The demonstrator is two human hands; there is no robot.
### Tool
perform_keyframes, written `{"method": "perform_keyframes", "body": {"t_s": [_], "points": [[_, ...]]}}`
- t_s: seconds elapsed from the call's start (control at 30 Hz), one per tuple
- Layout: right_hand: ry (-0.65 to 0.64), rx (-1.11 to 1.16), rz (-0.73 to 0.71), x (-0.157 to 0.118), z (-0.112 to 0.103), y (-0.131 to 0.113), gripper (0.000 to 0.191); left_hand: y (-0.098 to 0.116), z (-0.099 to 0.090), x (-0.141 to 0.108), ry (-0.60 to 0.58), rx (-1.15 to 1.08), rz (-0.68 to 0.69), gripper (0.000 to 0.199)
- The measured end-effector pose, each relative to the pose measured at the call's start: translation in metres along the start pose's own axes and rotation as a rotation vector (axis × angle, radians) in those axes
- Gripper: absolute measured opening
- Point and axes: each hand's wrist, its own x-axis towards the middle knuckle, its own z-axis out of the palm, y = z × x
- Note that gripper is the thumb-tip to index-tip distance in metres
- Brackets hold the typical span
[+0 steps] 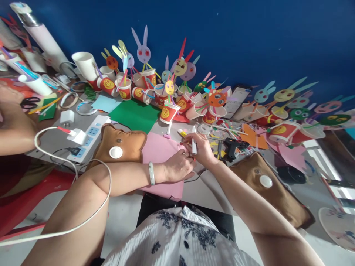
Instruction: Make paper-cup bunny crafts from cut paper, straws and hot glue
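My right hand [203,149] is closed around a slim white marker-like pen [194,141], held nearly upright. Beside it, my left hand [180,165] has its fingers curled in a pinch; whatever they hold is hidden. Both hands meet over the right edge of a sheet of pink paper [156,151]. A small yellow item [181,133] lies just beyond my fingertips. Past the paper stands a red paper cup [169,112] with a yellow rabbit-faced figure [169,88] on it.
Many cups with paper rabbit figures line the blue wall. A black glue gun [235,147] and scraps lie right. Brown cushions [119,144] flank my arms. Left are a power strip [91,136], a white cable [109,184], green paper [135,114] and another person's arm [16,125].
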Motion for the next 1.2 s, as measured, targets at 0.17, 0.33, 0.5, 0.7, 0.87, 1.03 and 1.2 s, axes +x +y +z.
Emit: {"method": "perform_keyframes", "body": {"t_s": [0.17,0.33,0.5,0.7,0.87,1.03,1.2], "points": [[-0.123,0.084,-0.087,-0.001,-0.006,0.002,0.012,0.007,0.002,-0.004,0.005,0.044,0.019,0.033],[-0.154,0.048,-0.126,-0.004,-0.015,0.007,0.015,0.013,0.007,-0.007,0.041,0.065,0.014,0.033],[-0.183,0.046,-0.141,-0.006,-0.013,0.008,0.012,0.015,0.007,-0.007,0.040,0.080,-0.004,0.033],[-0.223,0.029,-0.121,-0.010,-0.013,0.009,0.008,0.015,0.007,-0.008,0.028,0.069,0.008,0.031],[-0.243,0.021,-0.112,-0.011,-0.014,0.011,0.011,0.013,0.007,-0.008,0.022,0.066,0.023,0.036],[-0.214,0.012,-0.119,-0.013,-0.020,0.008,0.011,0.012,0.008,-0.008,0.021,0.037,0.007,0.044],[-0.154,-0.010,-0.077,-0.025,-0.036,0.004,0.009,0.011,0.004,-0.008,-0.014,0.040,0.011,0.051]]}}
